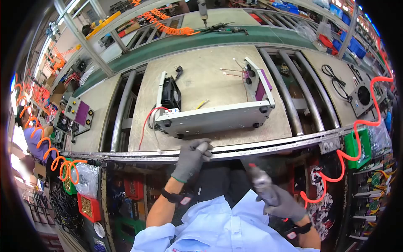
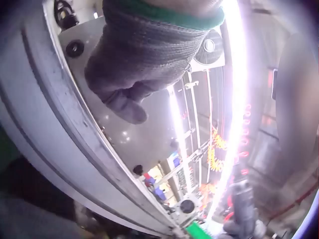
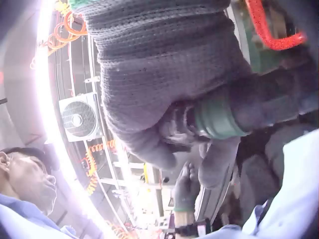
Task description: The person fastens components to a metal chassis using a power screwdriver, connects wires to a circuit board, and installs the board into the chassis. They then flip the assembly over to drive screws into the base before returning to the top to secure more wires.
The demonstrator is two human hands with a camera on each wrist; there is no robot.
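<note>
A pale board (image 1: 210, 63) lies between metal rollers (image 1: 289, 96) on the line ahead of both your hands. The power driver (image 1: 263, 185) is in your right hand (image 1: 285, 206), gloved fingers wrapped round its body, its nose pointing away from that hand toward the board. It should feel stiff and fairly heavy, so hold it by the thick barrel and allow for drag from the coiled hose (image 1: 357, 156), out to the right of that hand. Your left hand (image 1: 189, 161) is near the board's front edge with its fingers bent inward; you cannot tell whether they hold anything. Just beyond it, the open metal chassis (image 1: 214, 121) turns its footed panel toward you. That is probably rigid but could be slick under knit gloves; steady it by the panel's edges, away from the fan (image 1: 170, 93) and the thin, easily snagged red wire (image 1: 145, 126), ahead and left of that hand.
</note>
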